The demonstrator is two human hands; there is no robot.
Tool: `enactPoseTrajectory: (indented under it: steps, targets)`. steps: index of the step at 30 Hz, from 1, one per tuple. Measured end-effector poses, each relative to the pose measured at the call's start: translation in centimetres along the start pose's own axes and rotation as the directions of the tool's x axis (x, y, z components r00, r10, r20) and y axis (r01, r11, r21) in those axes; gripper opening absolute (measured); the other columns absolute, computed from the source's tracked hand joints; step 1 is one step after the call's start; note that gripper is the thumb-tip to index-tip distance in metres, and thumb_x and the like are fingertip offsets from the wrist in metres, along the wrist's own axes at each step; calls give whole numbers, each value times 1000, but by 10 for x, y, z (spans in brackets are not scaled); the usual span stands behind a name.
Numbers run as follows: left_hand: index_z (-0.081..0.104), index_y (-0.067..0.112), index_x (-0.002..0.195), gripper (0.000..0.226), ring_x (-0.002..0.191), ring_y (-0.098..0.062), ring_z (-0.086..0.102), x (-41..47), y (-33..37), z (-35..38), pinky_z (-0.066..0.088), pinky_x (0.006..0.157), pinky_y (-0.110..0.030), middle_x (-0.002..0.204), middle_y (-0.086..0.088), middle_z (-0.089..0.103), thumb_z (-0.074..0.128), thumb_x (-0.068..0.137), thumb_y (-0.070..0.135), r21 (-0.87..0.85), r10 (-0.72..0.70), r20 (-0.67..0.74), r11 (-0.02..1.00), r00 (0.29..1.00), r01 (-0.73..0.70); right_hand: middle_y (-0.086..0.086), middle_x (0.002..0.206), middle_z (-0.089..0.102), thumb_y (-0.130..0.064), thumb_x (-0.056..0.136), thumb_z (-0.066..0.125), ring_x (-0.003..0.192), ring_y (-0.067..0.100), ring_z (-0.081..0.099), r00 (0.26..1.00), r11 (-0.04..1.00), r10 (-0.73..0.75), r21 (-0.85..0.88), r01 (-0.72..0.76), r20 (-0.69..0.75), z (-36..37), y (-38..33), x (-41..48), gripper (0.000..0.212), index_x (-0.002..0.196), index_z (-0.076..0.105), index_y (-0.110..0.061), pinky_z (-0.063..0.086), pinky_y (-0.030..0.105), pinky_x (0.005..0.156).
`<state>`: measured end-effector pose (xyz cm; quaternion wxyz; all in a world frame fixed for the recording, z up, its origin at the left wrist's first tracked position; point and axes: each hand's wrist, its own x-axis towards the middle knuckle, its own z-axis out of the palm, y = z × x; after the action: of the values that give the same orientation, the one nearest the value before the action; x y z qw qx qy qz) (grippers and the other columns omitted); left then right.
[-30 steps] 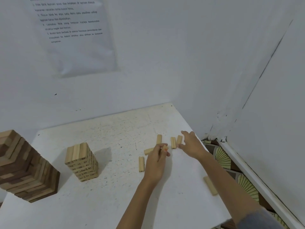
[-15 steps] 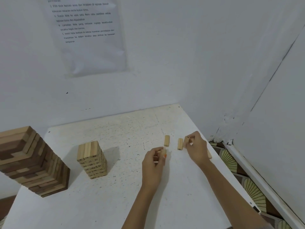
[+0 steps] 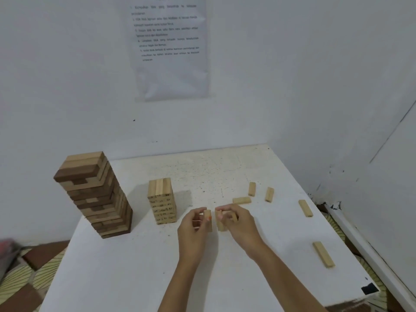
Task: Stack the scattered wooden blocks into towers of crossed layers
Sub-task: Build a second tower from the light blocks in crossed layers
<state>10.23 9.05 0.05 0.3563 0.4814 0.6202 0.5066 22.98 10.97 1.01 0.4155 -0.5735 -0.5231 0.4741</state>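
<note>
Both hands meet above the middle of the white table (image 3: pixel 225 278). My left hand (image 3: pixel 193 228) grips a small pale wooden block (image 3: pixel 208 220) held upright. My right hand (image 3: pixel 238 224) grips another pale block (image 3: pixel 220 222), with a further block end showing among its fingers. The two held blocks are close together, nearly touching. A small pale tower (image 3: pixel 162 201) of crossed layers stands just left of the hands. Loose pale blocks lie flat on the table: one (image 3: pixel 241 200) right behind my right hand, two (image 3: pixel 252 189) (image 3: pixel 269 194) farther back, and two (image 3: pixel 305 208) (image 3: pixel 323 254) towards the right edge.
A taller tower of darker, larger blocks (image 3: pixel 94 194) stands at the table's left side. White walls close the back and right, with a printed sheet (image 3: pixel 168 46) on the back wall. The table's right edge drops to a patterned floor (image 3: pixel 351 244).
Both hands have drawn back from the loose blocks at the right and come together at mid-table, each with a block. The camera has swung left, so the towers sit more centrally.
</note>
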Motion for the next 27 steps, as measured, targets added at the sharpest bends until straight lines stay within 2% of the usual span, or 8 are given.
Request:
enactPoseTrajectory:
  steps: [5,8,11,14,18,20,23,27]
  targets:
    - [65,11,112,29,87,-12,61,-3,-17,-31,49,79,-21,94,4,63,59,89,-5,105,-94,46,990,995,88,-6,72,56,-11,88,68,70,6,53,998,997,40,-64,-37,41,31,3,-9,11,100,70,-12,38,5,56]
    - [63,12,114,32,87,-13,61,-6,-22,-45,51,80,-21,93,4,62,59,88,-6,139,-129,59,983,990,120,-9,70,51,-8,86,70,68,1,48,996,992,38,-125,-27,81,43,5,-14,10,95,67,-12,37,6,56]
    - [64,10,116,32,89,-16,62,-8,-26,-53,53,84,-27,95,-1,64,62,87,-4,143,-167,61,977,984,157,-6,70,55,-6,86,69,69,7,53,996,982,23,-190,-6,84,49,6,-16,11,93,65,-13,38,6,56]
    - [65,9,116,32,87,-12,61,-8,-29,-58,50,79,-17,92,-1,64,62,87,-4,165,-166,58,974,984,155,1,73,57,-13,88,67,68,9,53,999,965,16,-262,-6,37,50,8,-16,13,99,60,-17,39,7,57]
    - [64,9,116,31,84,-6,56,-9,-31,-58,44,72,-9,96,-2,61,63,87,-2,216,-163,50,965,985,148,-1,95,56,-12,100,37,87,8,52,990,984,129,-131,-120,60,45,6,-21,28,119,58,-16,38,10,70]
    - [64,7,116,31,81,-4,54,-10,-32,-58,44,68,-6,91,1,59,62,87,-4,221,-162,61,964,985,145,1,101,57,-6,98,35,91,10,55,985,987,149,-72,-143,84,44,9,-24,36,125,56,-18,43,15,75]
    - [63,6,116,31,81,-4,53,-12,-34,-59,44,67,-4,90,1,58,61,87,-6,221,-165,74,964,983,146,7,105,53,1,97,43,88,8,59,996,992,76,-109,-70,49,44,13,-28,37,124,52,-23,46,10,66]
    - [63,6,116,30,83,-6,55,-13,-36,-60,45,69,-5,96,-4,60,60,88,-5,210,-166,76,967,983,147,3,82,55,3,84,68,69,10,54,997,990,-40,-135,31,-60,43,12,-30,36,114,59,-16,45,8,60]
